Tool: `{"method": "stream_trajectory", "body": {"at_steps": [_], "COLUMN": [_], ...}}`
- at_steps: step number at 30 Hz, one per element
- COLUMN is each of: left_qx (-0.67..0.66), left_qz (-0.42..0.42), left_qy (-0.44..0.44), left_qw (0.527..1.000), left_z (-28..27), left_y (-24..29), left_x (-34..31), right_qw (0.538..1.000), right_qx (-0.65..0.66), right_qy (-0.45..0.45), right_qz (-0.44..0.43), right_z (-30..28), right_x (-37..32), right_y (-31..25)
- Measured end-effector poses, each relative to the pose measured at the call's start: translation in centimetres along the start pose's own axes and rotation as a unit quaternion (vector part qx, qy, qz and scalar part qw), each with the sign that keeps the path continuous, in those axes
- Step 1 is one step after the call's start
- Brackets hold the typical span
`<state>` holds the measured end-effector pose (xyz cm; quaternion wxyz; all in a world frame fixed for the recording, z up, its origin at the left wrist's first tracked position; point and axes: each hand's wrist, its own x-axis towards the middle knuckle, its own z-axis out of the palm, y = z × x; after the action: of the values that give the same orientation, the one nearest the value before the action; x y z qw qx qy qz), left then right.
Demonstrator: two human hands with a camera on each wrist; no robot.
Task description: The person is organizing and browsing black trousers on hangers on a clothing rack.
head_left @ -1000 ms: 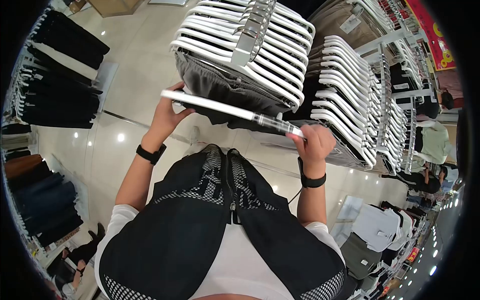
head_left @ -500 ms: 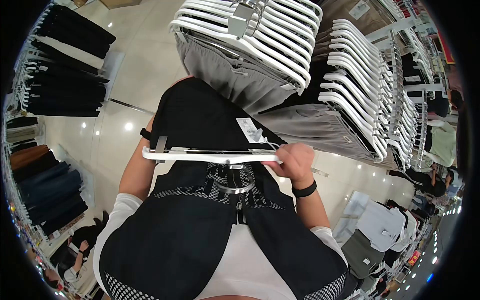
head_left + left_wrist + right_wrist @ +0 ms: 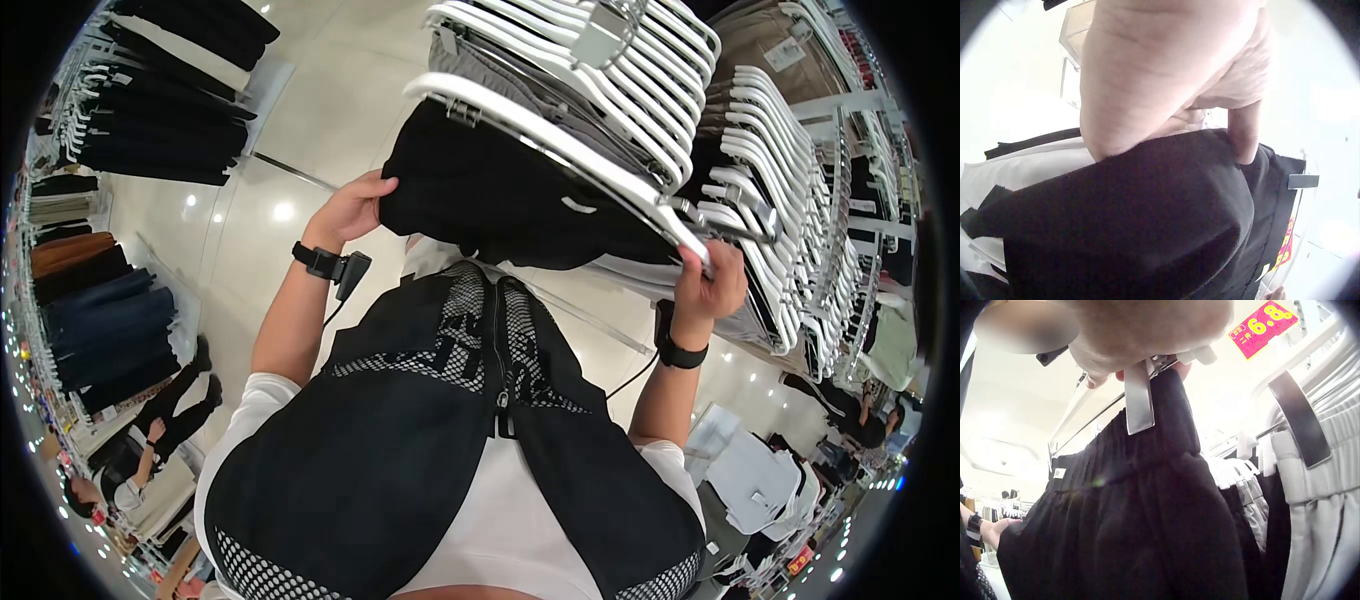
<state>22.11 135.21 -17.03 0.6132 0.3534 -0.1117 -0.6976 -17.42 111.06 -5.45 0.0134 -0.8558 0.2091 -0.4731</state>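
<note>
Black trousers [image 3: 500, 190] with a gathered elastic waistband hang from a white clip hanger [image 3: 540, 135], tilted down to the right in the head view. My right hand [image 3: 715, 280] grips the hanger's right end. A metal clip [image 3: 1140, 403] bites the waistband just below that hand in the right wrist view. At the left side, my left hand [image 3: 352, 208] pinches the edge of the black cloth, thumb in front and the other fingers hidden behind it. The hanger lies close in front of a row of grey trousers [image 3: 500, 75].
White hangers [image 3: 670, 90] crowd the rail ahead, and a second row [image 3: 765, 170] stands to the right. Dark garments [image 3: 160, 120] hang on a rack at far left. A person [image 3: 150, 440] is at lower left. A red price sign [image 3: 1264, 328] hangs above.
The hanger first came back toward my body with the black trousers lifted, then moved forward and right to the rack. My left hand, hidden behind the cloth half a second ago, now shows at its edge.
</note>
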Motion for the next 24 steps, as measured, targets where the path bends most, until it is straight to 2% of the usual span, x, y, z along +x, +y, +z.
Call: {"method": "stream_trajectory", "body": {"at_steps": [2,3,4,5,7,8,9,12,13,16,17,18,21,24], "left_qx": [0.03,0.163,0.293,0.415,0.449,0.465,0.418,0.272,0.212,0.442,0.625,0.771,0.781,0.833], "left_qz": [-0.016,0.017,0.047,0.077,0.107,0.122,0.136,0.248,0.304,0.433,0.454,0.453,0.368,0.266], "left_qy": [0.026,0.083,0.138,0.191,0.188,0.186,0.168,0.139,0.085,0.074,0.051,0.026,-0.087,-0.089], "left_qw": [0.999,0.983,0.945,0.886,0.867,0.857,0.882,0.919,0.925,0.782,0.633,0.447,0.498,0.478], "left_z": [-0.6,-0.6,-0.3,-0.4,-2.1,-2.8,-2.8,-1.7,-0.6,4.7,6.9,8.4,8.4,6.7], "left_y": [0.5,0.8,1.2,1.6,2.7,3.0,3.9,6.6,7.9,11.7,13.4,14.5,13.3,11.4], "left_x": [0.6,1.2,1.8,2.0,2.1,2.1,1.8,1.1,0.8,-0.4,-1.0,-1.1,0.6,2.1], "right_qw": [1.0,1.0,0.999,0.999,0.999,0.998,0.997,0.995,0.994,0.991,0.99,0.99,0.99,0.987], "right_qx": [-0.004,-0.011,-0.013,-0.013,0.009,0.012,0.013,-0.006,-0.014,-0.033,-0.036,-0.038,-0.05,-0.064], "right_qy": [-0.01,-0.023,-0.037,-0.05,-0.051,-0.055,-0.064,-0.087,-0.095,-0.12,-0.134,-0.131,-0.13,-0.147], "right_qz": [-0.003,0.004,0.007,0.008,0.014,0.02,0.032,0.053,0.06,0.043,0.039,0.027,0.005,0.033], "right_z": [0.2,0.5,0.7,1.2,2.8,3.5,4.1,5.3,5.7,6.9,7.4,8.2,10.2,11.3], "right_x": [-0.5,-0.5,-0.5,-0.3,-0.3,-0.3,-0.4,0.0,0.1,0.8,0.9,1.2,1.6,1.9], "right_y": [-0.3,-0.8,-1.5,-2.2,-3.4,-3.9,-4.3,-5.6,-6.2,-8.1,-8.7,-9.6,-11.7,-13.3]}}
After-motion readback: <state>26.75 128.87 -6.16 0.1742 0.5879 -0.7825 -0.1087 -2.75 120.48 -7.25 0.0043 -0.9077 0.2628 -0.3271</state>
